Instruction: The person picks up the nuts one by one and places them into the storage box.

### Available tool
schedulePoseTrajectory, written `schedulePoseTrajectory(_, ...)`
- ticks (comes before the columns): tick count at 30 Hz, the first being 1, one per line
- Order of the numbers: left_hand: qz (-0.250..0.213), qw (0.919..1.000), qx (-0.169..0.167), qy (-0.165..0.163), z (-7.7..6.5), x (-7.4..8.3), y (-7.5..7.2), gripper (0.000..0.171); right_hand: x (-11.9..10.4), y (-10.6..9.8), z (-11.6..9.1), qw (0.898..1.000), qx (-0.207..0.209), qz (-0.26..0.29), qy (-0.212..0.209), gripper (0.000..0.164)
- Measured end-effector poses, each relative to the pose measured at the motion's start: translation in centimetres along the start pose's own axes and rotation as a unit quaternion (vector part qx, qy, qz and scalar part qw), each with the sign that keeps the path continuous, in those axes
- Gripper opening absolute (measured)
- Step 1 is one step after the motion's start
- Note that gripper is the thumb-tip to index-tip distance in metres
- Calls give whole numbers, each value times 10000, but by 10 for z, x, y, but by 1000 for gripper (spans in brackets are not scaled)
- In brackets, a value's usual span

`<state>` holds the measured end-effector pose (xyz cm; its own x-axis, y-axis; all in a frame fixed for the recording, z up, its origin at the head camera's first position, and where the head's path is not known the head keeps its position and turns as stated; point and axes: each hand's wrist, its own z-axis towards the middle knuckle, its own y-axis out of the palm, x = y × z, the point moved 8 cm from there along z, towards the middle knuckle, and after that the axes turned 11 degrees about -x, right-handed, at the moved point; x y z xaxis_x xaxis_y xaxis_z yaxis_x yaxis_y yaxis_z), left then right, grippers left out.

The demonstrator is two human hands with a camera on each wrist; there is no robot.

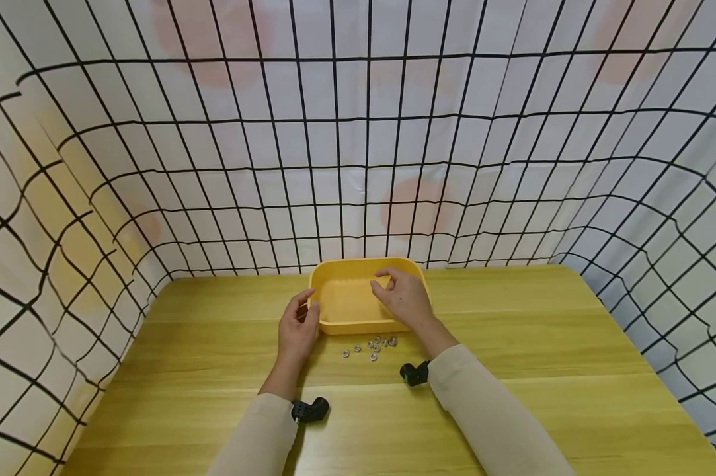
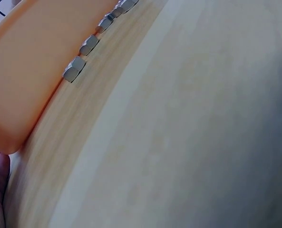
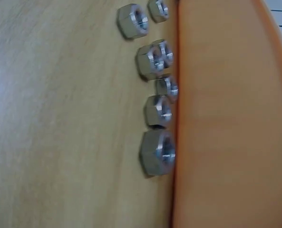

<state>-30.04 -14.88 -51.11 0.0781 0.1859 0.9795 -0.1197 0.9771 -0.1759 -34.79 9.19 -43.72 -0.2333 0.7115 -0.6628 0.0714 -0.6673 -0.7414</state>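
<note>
A yellow plastic tray [image 1: 358,327] sits at the back of the wooden table. Beside its left end is my left hand [image 1: 297,334], thumb and fingers apart around the corner; whether they touch the tray I cannot tell. My right hand [image 1: 408,303] hovers over the tray's right part, thumb and index finger bowed with a gap between them and nothing visible in it. Several metal hex nuts [image 1: 376,348] lie loosely in front of the tray. Close up in the right wrist view, one larger nut [image 3: 159,153] stands out among smaller ones. The right hand is outside that view.
The wooden table [image 1: 227,370] extends to both sides and in front of the tray. Behind and beside it rises a black wire grid [image 1: 366,165] with white sheeting behind. A small black camera [image 1: 311,410] is strapped to the left wrist, another [image 1: 415,374] to the right.
</note>
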Motion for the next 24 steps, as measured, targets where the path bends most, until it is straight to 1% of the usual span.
schedulePoseTrajectory(3,-16,10000,-5,2,-1,0,0,33,-5,-6,-3,9997,134,23,-207,32)
schedulePoseTrajectory(5,7,10000,-10,-21,-1,-1,-1,33,-6,-10,-5,9994,217,65,-262,32)
schedulePoseTrajectory(12,39,10000,-63,-61,-2,0,-2,35,-2,-22,-22,9982,352,449,-197,30)
schedulePoseTrajectory(16,28,9999,-99,-31,0,1,-2,35,-1,-26,-33,9972,421,565,-262,28)
schedulePoseTrajectory(20,15,9999,-96,-77,0,1,-1,34,0,-27,-42,9965,421,652,-305,29)
schedulePoseTrajectory(24,30,9999,-121,-107,-1,0,0,34,0,-26,-52,9962,349,761,-259,30)
